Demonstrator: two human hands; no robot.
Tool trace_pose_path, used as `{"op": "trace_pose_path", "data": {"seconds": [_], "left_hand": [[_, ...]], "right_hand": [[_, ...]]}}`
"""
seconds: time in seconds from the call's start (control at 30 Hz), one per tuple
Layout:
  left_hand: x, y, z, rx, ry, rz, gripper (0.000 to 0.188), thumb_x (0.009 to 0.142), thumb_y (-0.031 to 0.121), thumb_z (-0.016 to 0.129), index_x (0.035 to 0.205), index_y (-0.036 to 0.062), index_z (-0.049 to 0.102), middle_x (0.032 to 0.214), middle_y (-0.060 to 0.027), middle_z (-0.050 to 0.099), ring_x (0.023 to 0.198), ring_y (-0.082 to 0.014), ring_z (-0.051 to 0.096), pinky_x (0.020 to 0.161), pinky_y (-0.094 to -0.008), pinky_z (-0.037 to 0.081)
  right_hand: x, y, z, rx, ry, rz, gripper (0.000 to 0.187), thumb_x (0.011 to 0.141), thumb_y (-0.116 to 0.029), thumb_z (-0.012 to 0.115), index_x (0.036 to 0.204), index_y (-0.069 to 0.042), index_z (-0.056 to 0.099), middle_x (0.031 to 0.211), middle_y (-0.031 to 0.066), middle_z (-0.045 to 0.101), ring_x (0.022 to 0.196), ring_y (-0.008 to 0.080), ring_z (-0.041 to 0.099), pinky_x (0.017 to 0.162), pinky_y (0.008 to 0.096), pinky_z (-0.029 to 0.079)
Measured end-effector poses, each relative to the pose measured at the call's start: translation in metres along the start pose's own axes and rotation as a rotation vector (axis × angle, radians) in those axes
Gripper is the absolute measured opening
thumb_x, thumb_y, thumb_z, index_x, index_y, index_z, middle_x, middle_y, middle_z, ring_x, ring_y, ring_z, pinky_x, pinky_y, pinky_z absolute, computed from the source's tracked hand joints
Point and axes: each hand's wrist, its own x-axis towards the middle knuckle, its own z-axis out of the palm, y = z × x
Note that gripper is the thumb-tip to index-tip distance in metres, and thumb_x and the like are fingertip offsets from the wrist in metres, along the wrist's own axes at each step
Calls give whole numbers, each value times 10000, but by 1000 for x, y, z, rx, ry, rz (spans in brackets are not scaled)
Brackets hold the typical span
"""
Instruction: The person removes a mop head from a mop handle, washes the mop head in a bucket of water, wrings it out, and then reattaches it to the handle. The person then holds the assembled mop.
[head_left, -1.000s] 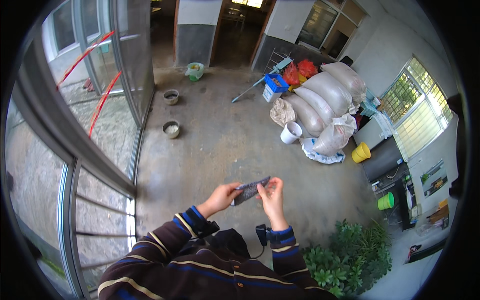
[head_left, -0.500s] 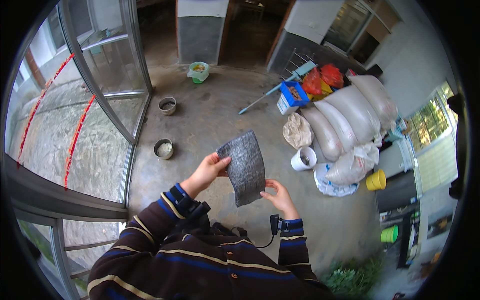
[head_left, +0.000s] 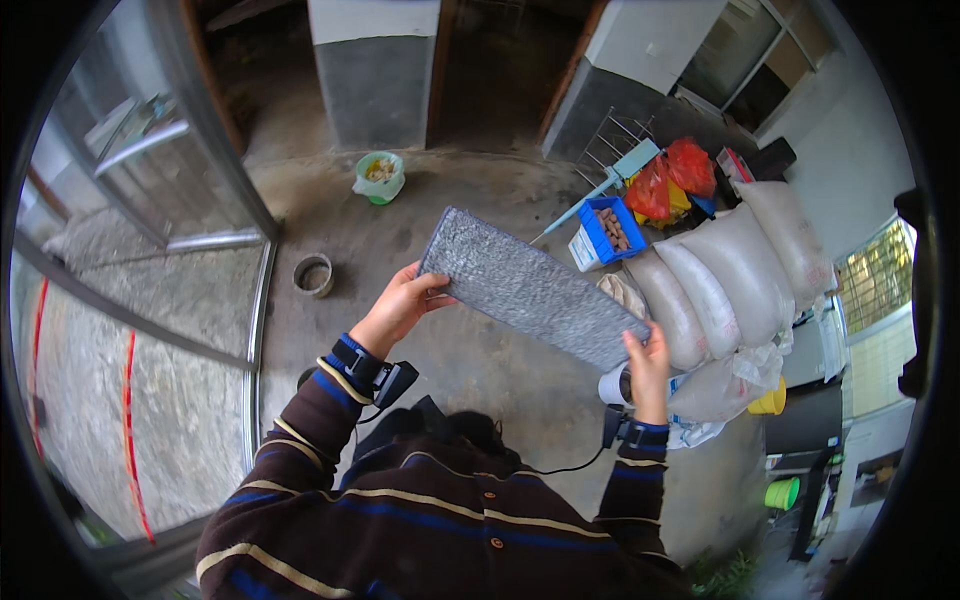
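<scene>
A grey rectangular mop pad (head_left: 530, 285) with a fuzzy surface and dark edging is stretched out in the air in front of me, sloping down to the right. My left hand (head_left: 397, 312) pinches its left end, thumb on top. At the right end, my right hand (head_left: 648, 370) grips the corner between thumb and fingers. The fuzzy face is turned up toward me. Its underside is hidden. Dark straps with small devices circle both my wrists.
Beyond the pad lie a light-blue flat mop (head_left: 630, 165), a blue crate (head_left: 612, 232) and several stuffed sacks (head_left: 720, 260). A green basin (head_left: 380, 178) and a round pot (head_left: 313, 275) stand on the concrete floor. Glass doors (head_left: 255, 330) line the left side.
The pad has turned from upright to nearly lengthwise across, its lighter fuzzy face now showing. My right hand has moved right and up with its end. The view has shifted.
</scene>
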Motion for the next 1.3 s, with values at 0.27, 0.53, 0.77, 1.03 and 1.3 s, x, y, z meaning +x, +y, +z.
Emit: {"op": "trace_pose_path", "data": {"seconds": [0.27,0.53,0.77,1.03,1.3], "left_hand": [[327,45,-10,254,-223,-115,248,987,236,582,1155,64,643,1027,22,680,914,-68,620,812,-247,499],[615,97,-11,367,-124,-96,215,988,235,583,1120,85,661,949,50,682,839,-52,614,778,-244,493],[857,72,-10,403,-113,-304,179,973,261,606,1056,131,697,915,65,681,809,-60,612,753,-246,480],[1139,16,44,577,-478,-581,296,969,240,602,1217,80,623,1120,-11,661,1034,-135,610,903,-313,494],[1337,-73,193,712,-821,-971,307,936,232,639,1200,84,590,1141,-16,623,1072,-160,592,952,-343,488]], "right_hand": [[280,-15,8,-178,191,-268,223,950,-120,608,1127,9,563,1038,35,615,929,98,556,853,250,442],[580,41,28,-412,377,-324,248,967,-169,580,1137,11,570,944,88,638,867,141,588,796,292,476],[764,55,18,-475,471,-332,214,943,-145,616,1085,15,606,937,85,651,862,156,602,804,295,483],[936,26,4,-865,489,-350,102,866,-46,624,955,5,619,847,142,637,788,281,639,746,314,486],[1027,6,-69,-1004,594,-173,106,777,18,663,882,15,647,862,120,601,810,272,598,734,322,471]]}}
